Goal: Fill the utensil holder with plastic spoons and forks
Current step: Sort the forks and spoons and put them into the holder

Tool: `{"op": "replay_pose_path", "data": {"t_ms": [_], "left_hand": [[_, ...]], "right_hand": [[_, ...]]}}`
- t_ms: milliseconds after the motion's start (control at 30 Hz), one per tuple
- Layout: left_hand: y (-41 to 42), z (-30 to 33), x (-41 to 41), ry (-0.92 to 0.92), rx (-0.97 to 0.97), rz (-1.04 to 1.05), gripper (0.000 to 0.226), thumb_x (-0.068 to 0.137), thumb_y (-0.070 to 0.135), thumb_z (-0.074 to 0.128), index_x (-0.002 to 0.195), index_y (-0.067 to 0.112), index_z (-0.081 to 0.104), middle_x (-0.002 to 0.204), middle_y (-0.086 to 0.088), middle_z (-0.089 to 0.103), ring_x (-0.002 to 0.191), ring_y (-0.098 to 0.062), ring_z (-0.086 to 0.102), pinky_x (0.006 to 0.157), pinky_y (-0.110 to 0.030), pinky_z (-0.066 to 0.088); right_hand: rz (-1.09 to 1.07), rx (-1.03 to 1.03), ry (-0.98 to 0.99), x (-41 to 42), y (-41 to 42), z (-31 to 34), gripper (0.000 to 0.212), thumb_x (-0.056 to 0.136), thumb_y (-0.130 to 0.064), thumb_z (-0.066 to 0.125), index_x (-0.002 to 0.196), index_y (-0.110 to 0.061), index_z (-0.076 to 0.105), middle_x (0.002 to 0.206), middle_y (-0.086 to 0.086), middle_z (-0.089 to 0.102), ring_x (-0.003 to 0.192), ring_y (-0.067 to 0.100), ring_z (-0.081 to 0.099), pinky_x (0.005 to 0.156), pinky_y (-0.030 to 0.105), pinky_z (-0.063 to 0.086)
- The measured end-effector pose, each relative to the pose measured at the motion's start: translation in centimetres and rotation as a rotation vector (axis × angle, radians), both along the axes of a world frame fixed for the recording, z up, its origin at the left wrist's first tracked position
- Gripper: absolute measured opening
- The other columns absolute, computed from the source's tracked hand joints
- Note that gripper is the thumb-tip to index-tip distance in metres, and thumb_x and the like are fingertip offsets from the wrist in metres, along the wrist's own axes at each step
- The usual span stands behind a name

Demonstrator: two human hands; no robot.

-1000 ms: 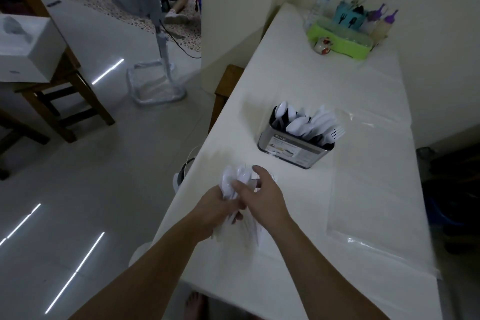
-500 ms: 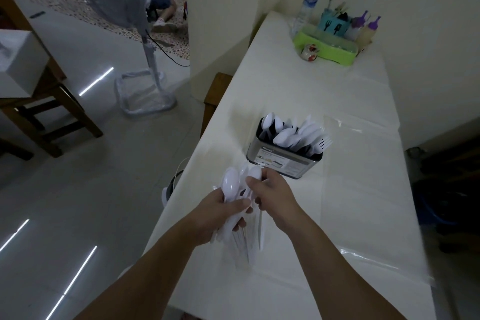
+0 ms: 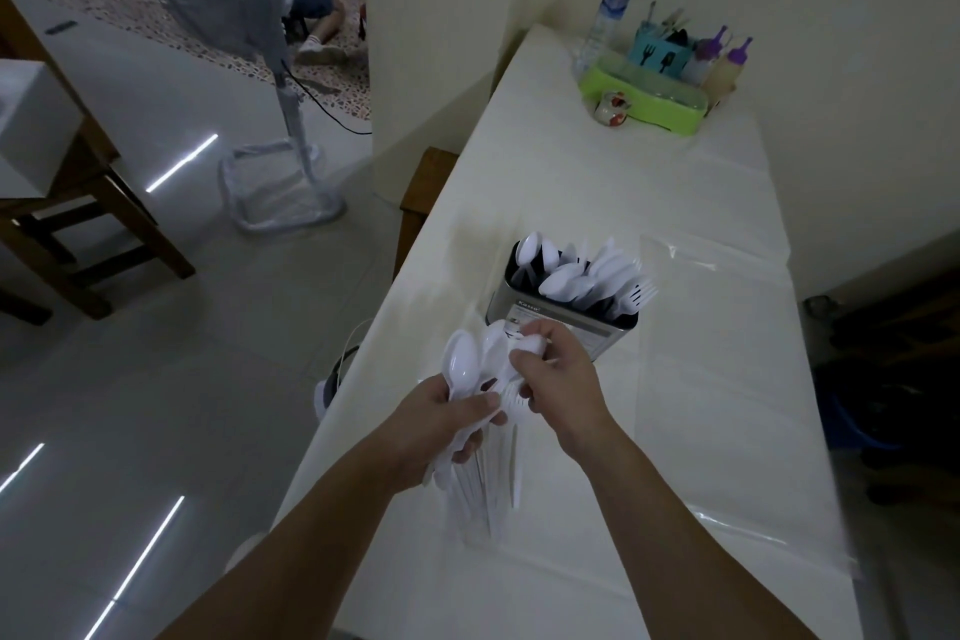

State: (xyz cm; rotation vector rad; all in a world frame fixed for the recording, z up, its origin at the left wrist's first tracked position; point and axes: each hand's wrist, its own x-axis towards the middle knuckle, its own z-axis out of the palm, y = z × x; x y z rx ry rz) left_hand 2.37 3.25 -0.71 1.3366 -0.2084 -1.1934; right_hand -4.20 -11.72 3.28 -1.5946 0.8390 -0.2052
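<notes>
A metal utensil holder (image 3: 545,322) stands mid-table, packed with white plastic spoons and forks (image 3: 587,276). Just in front of it, my left hand (image 3: 441,426) grips a bundle of white plastic spoons and forks (image 3: 467,369), bowls up and handles hanging down toward the table. My right hand (image 3: 558,374) pinches the top of one white utensil in that bundle, right beside the holder's near wall.
The long white table (image 3: 701,405) carries a clear plastic sheet (image 3: 717,379) on the right. At its far end sit a green tray (image 3: 644,99), a water bottle (image 3: 608,16) and sauce bottles. A standing fan (image 3: 280,130) and wooden chair (image 3: 78,203) are on the floor to the left.
Both hands lifted the bundle off the table and carried it forward, closer to the holder. My right hand now pinches one piece at the bundle's top.
</notes>
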Motion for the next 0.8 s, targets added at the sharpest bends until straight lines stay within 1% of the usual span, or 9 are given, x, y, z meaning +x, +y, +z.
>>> {"op": "replay_pose_path", "data": {"t_ms": [67,100,167,233,300,400,533,733,800], "left_hand": [[-0.1,0.1,-0.1,-0.008,-0.011,0.002,0.024,0.092,0.023,0.064,0.109,0.007,0.065,0.085,-0.012,0.067,0.06,-0.018,0.053,0.055,-0.028,0.044],[-0.1,0.2,-0.1,-0.019,-0.014,0.003,0.023,0.092,0.023,0.064,0.109,0.007,0.065,0.085,-0.012,0.068,0.06,-0.02,0.054,0.055,-0.029,0.045],[-0.2,0.2,-0.2,-0.057,-0.002,-0.004,0.023,0.091,0.025,0.066,0.108,0.009,0.066,0.086,-0.012,0.069,0.062,-0.023,0.057,0.056,-0.03,0.047],[-0.3,0.1,-0.2,-0.072,0.005,-0.011,0.026,0.09,0.028,0.068,0.108,0.01,0.066,0.09,-0.013,0.071,0.064,-0.025,0.06,0.056,-0.03,0.048],[-0.4,0.1,-0.3,-0.072,0.01,-0.016,0.027,0.089,0.029,0.068,0.109,0.011,0.067,0.094,-0.014,0.072,0.067,-0.025,0.063,0.059,-0.031,0.049],[-0.5,0.3,-0.2,-0.072,0.029,-0.01,0.025,0.09,0.025,0.067,0.111,0.01,0.067,0.085,-0.007,0.074,0.068,-0.022,0.066,0.061,-0.031,0.051],[-0.3,0.3,0.0,-0.029,0.031,0.024,0.023,0.09,0.022,0.068,0.109,0.01,0.068,0.082,-0.006,0.074,0.072,-0.023,0.069,0.058,-0.029,0.051],[0.2,0.1,0.4,0.028,0.016,0.013,0.023,0.09,0.022,0.067,0.111,0.013,0.068,0.096,-0.01,0.074,0.073,-0.022,0.067,0.057,-0.03,0.05],[0.3,0.0,0.5,0.044,-0.007,0.031,0.023,0.09,0.019,0.067,0.11,0.009,0.069,0.09,-0.013,0.071,0.067,-0.02,0.062,0.053,-0.028,0.046]], "right_hand": [[-0.022,-0.048,0.03,0.0,-0.1,-0.3,0.014,0.082,-0.012,0.063,0.091,-0.021,0.059,0.088,0.003,0.063,0.057,0.015,0.052,0.05,0.024,0.044],[-0.034,-0.078,0.046,0.1,0.0,-0.4,0.009,0.08,-0.019,0.065,0.084,-0.022,0.057,0.081,-0.002,0.06,0.057,0.015,0.051,0.052,0.027,0.045],[-0.035,-0.142,0.089,0.1,-0.1,-0.6,0.022,0.073,-0.036,0.069,0.069,-0.025,0.051,0.063,-0.01,0.05,0.057,0.015,0.048,0.057,0.034,0.048],[-0.041,-0.156,0.116,0.3,-0.3,-0.6,0.026,0.07,-0.039,0.07,0.062,-0.027,0.048,0.056,-0.013,0.045,0.057,0.015,0.047,0.06,0.036,0.049],[-0.075,-0.141,0.1,0.4,-0.5,-0.7,0.021,0.075,-0.031,0.07,0.061,-0.028,0.054,0.056,-0.013,0.049,0.058,0.014,0.049,0.06,0.034,0.047],[-0.067,-0.096,0.06,0.3,-0.8,-0.4,0.008,0.083,-0.021,0.068,0.076,-0.023,0.069,0.065,-0.007,0.058,0.057,0.012,0.052,0.054,0.026,0.045],[-0.025,-0.079,0.064,0.2,-1.0,0.1,0.024,0.087,-0.024,0.067,0.068,-0.011,0.063,0.061,0.002,0.055,0.051,0.011,0.046,0.043,0.02,0.039],[-0.129,-0.197,0.076,0.4,-1.6,0.1,0.036,0.084,-0.039,0.071,0.065,-0.009,0.062,0.051,-0.004,0.053,0.045,0.011,0.046,0.051,0.026,0.041],[-0.128,-0.191,0.085,0.5,-1.6,0.4,0.038,0.085,-0.042,0.069,0.07,-0.007,0.064,0.054,-0.003,0.055,0.046,0.011,0.047,0.048,0.025,0.041]]}}
